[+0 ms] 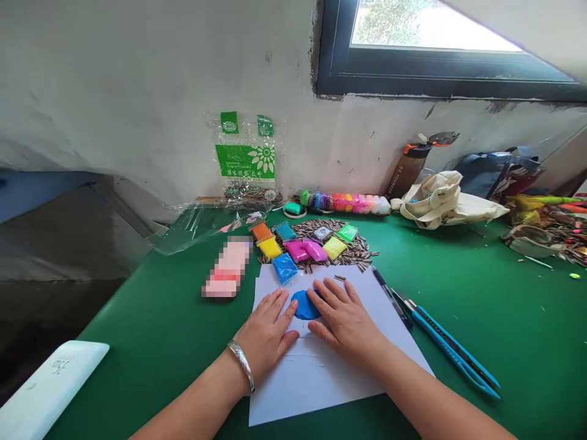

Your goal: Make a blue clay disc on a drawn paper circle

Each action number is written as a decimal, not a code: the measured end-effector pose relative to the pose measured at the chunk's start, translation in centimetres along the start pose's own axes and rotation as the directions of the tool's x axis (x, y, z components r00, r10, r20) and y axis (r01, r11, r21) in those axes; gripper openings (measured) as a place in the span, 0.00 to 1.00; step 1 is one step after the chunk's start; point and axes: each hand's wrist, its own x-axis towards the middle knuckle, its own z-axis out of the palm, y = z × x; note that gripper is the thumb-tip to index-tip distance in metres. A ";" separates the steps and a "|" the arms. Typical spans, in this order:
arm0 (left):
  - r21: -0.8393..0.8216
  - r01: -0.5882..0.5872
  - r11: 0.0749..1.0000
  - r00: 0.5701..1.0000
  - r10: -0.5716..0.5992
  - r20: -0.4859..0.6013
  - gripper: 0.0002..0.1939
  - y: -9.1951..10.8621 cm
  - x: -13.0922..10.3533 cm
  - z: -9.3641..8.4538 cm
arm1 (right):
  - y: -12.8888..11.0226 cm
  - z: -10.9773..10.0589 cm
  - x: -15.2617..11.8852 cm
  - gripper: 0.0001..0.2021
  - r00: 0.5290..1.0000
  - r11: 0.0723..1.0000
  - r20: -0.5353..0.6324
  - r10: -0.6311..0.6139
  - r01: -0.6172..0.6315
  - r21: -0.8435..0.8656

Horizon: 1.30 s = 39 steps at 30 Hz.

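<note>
left hand [265, 339] and right hand [346, 324], fingers [326, 296] outstretched and gripping nothing, touch blue clay [303, 307] on white paper [321, 382].

Before me on the table [518, 293] lies a sheet of paper [330, 394], with the clay [302, 307] on its far part, between my left hand [266, 333] and my right hand [346, 324]. Behind the paper spread seeds [362, 252], with small packets [314, 249] on top. Behind those, a row of packs [355, 203] runs along the wall [137, 79]; left of it stands a seed bag [245, 162]. A pen [392, 299] lies along the paper's right edge, a cutter [454, 348] just right of that. Far right, a bottle [407, 172] stands behind a cloth bag [433, 198]. To my left lies a pixelated item [228, 269]; nearer me, farther left, a device [57, 382].
</note>
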 end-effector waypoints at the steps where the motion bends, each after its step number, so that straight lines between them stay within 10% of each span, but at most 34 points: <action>1: -0.003 0.002 1.000 1.000 -0.002 0.003 0.24 0.1 0.0 0.0 | 0.0 0.0 0.0 0.28 1.000 1.000 0.006 -0.002 0.002 -0.006; 39: 0.092 0.001 0.996 0.999 0.004 -0.051 0.25 1.7 0.3 -0.9 | 2.8 -0.3 -2.3 0.32 0.997 0.997 0.023 -0.069 0.069 -0.016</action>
